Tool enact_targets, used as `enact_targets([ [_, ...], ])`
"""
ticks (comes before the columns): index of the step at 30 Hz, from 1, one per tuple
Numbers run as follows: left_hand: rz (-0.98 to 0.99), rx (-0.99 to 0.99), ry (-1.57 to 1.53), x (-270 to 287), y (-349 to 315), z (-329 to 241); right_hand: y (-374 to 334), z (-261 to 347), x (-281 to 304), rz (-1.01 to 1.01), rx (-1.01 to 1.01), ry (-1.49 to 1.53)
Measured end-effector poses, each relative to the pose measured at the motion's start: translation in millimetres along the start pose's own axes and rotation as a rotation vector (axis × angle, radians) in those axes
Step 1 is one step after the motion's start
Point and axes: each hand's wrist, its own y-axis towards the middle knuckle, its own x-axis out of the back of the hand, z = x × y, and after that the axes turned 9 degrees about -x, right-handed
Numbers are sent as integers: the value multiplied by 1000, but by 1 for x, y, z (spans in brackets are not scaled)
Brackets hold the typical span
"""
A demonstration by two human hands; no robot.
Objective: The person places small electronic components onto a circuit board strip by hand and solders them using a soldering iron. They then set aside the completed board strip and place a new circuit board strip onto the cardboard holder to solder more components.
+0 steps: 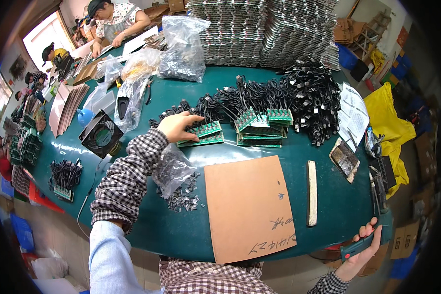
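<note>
My left hand point(180, 128) reaches over the table to a small pile of green circuit boards point(209, 133). Its thumb and forefinger are at the left end of the upper board and appear to grip it. At the lower right, my right hand point(363, 247) is wrapped round a dark green handheld tool point(350, 249) with a red button. Another stack of green circuit boards point(259, 139) lies right of the pile, with black cables point(259, 95) heaped behind. Below my left hand, a clear plastic bag point(173, 169) rests among small dark metallic parts point(183, 198).
A brown cardboard sheet point(247, 206) lies before me, beside a pale bar point(311, 193). A black fan point(101, 133) stands at left, near cabled boards point(63, 179). Tall stacks of metallic strips point(225, 32) rise behind. A co-worker point(115, 22) works at the far left.
</note>
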Motion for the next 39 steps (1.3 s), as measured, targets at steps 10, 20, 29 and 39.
enact_targets([
  [10,-182,219,193,115,0,86,1,2,-12,52,-34,97],
  [20,-646,-14,-273,171,-45,-45,-15,-2,-16,59,-57,80],
  [29,-806,-570,-9,98,-8,-185,-34,7,2,305,-42,168],
  [39,-659,322,-629,-71,-155,-218,-53,-53,3,263,-266,220],
])
